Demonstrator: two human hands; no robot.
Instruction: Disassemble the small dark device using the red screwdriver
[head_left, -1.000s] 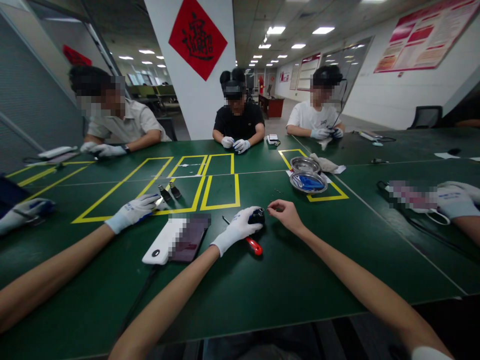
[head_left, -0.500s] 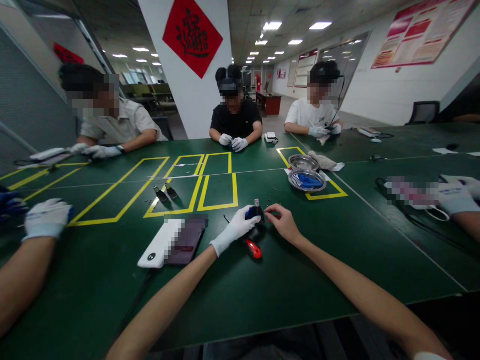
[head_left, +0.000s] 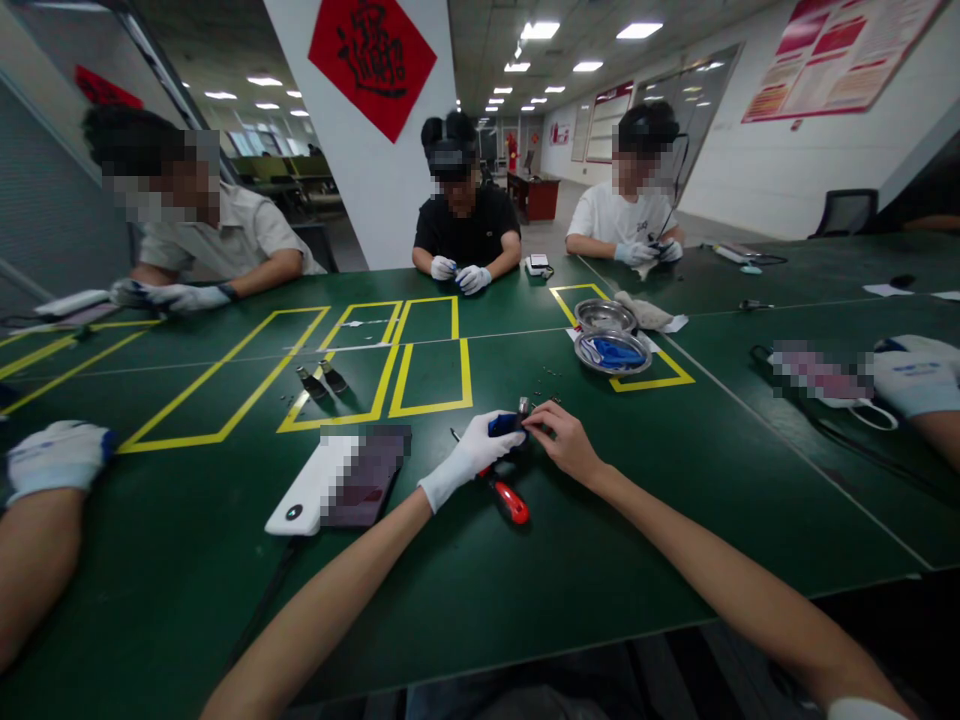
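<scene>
My left hand (head_left: 486,440), in a white glove with blue on it, is closed around a small black part with a metal tip (head_left: 523,405) pointing up. Bare, my right hand (head_left: 564,440) has its thumb and fingers pinched together against the side of that part. Whatever lies between those fingertips is too small to make out. Below my left hand, a screwdriver with a red and black handle (head_left: 511,500) rests on the green table (head_left: 615,580). Two similar dark parts with metal tips, one of them nearest the middle (head_left: 333,377), stand farther left.
Left of my hands lie a white phone-like device (head_left: 304,490) with a cable and a dark one beside it. Metal bowls, the nearer (head_left: 613,355) holding blue and white cloth, stand ahead right. Tiny pieces (head_left: 551,375) are scattered nearby. Several gloved co-workers sit around.
My right fingertips have come in against the black part in my left hand and closed up. The view has shifted slightly.
</scene>
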